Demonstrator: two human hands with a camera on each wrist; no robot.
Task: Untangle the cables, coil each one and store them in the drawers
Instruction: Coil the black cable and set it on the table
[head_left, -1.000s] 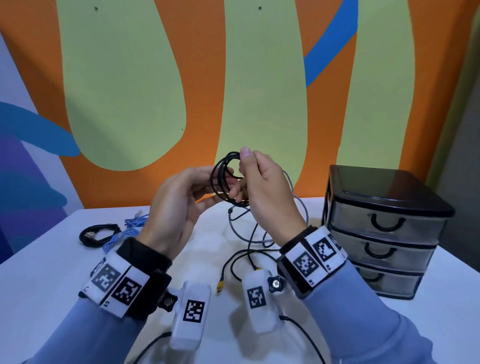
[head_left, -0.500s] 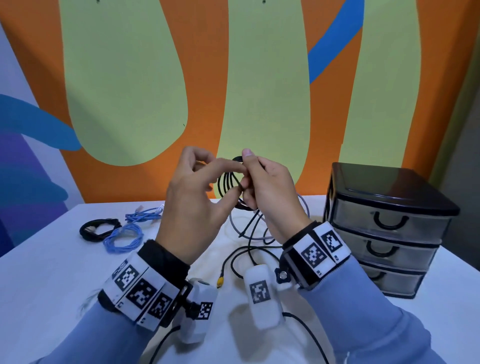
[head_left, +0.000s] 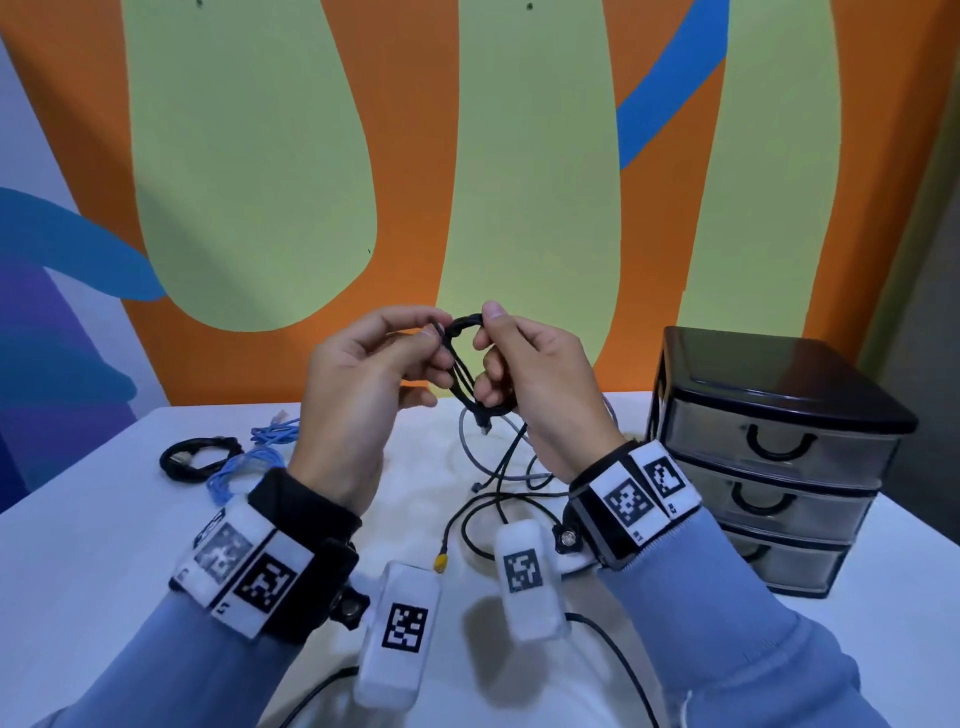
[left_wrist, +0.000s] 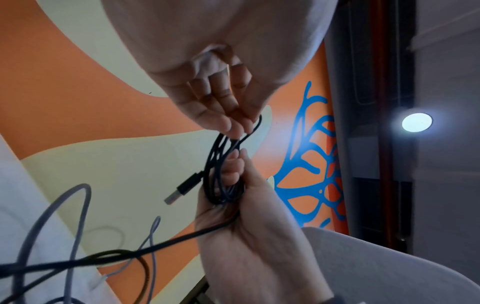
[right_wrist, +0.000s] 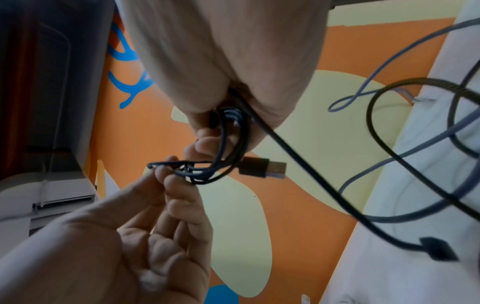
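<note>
While both hands pinch the thin black cable coil, more loose cables wait; three plastic drawers look closed.

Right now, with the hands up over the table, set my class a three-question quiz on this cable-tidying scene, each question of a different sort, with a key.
1. True or false: all three drawers of the black drawer unit are closed.
2. Multiple choice: what do the left hand and right hand hold between them? A) the blue cable B) the black USB cable coil C) a drawer handle
3. Short answer: which two coiled cables lie on the white table to the left of the hands?

Key
1. True.
2. B, the black USB cable coil; its USB plug sticks out.
3. A black cable and a blue cable.
</note>
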